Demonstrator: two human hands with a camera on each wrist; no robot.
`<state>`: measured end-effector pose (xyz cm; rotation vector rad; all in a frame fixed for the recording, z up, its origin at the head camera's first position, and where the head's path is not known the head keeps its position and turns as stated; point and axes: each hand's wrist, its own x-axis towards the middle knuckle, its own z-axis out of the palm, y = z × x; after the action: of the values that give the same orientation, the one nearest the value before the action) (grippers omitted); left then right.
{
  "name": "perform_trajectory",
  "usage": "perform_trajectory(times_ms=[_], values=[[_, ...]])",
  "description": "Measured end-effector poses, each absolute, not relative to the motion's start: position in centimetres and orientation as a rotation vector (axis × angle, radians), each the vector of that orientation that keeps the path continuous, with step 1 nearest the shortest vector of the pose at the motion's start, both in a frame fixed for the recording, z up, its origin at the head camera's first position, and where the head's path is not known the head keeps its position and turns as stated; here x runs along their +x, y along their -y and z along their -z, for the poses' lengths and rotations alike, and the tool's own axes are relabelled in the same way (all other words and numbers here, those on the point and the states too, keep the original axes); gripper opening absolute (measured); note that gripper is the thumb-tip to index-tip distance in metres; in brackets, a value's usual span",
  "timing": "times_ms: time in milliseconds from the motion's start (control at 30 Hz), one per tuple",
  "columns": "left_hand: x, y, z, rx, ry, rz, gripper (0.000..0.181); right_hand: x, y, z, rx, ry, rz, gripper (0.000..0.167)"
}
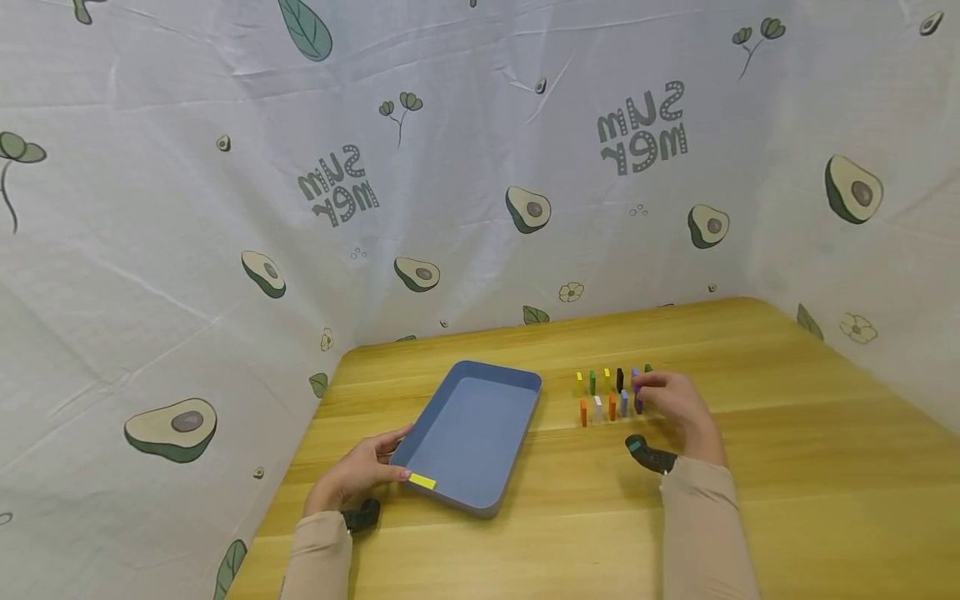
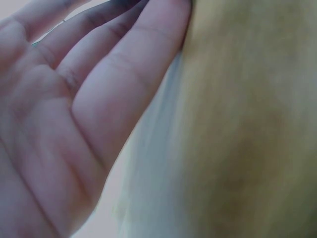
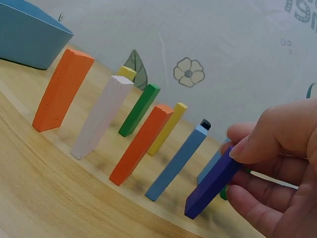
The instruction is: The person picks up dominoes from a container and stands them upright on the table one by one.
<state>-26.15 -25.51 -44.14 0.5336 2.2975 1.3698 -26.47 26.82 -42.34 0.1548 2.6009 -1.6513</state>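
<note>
My right hand [image 1: 675, 404] pinches the upper end of an upright dark purple wooden block [image 3: 210, 186] between thumb and fingers; its foot appears to stand on the table. That block is at the right end of the front row, beside a light blue block [image 3: 176, 163], an orange block [image 3: 141, 146], a white block [image 3: 101, 119] and another orange block [image 3: 62, 91]. With thumb by the near rim and fingers along the left side, my left hand [image 1: 360, 467] holds a blue-grey tray [image 1: 468, 442] at its near left corner. The left wrist view is blurred.
Behind the front row stands a second row with yellow, green [image 1: 592, 382], black [image 1: 619, 380] and blue blocks. A yellow strip [image 1: 422, 482] lies at the tray's near edge. The wooden table [image 1: 570, 533] meets a printed cloth [image 1: 465, 167] at its back and left.
</note>
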Motion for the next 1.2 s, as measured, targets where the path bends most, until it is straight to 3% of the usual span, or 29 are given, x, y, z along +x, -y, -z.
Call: perform_trajectory(times_ms=[500,833,1200], values=[[-26.0,25.6,44.1,0.522,-2.311,-1.358,0.086,-25.9,-25.6,39.3,0.12,-2.728,1.656,0.043],[-26.0,25.4,44.0,0.516,-2.309,-1.363,0.087,-26.1,-21.6,36.0,-0.087,-2.749,1.672,0.039],[-26.0,25.5,44.0,0.579,-2.336,-1.331,0.085,-27.3,-16.8,34.9,-0.348,-2.573,1.713,0.037]])
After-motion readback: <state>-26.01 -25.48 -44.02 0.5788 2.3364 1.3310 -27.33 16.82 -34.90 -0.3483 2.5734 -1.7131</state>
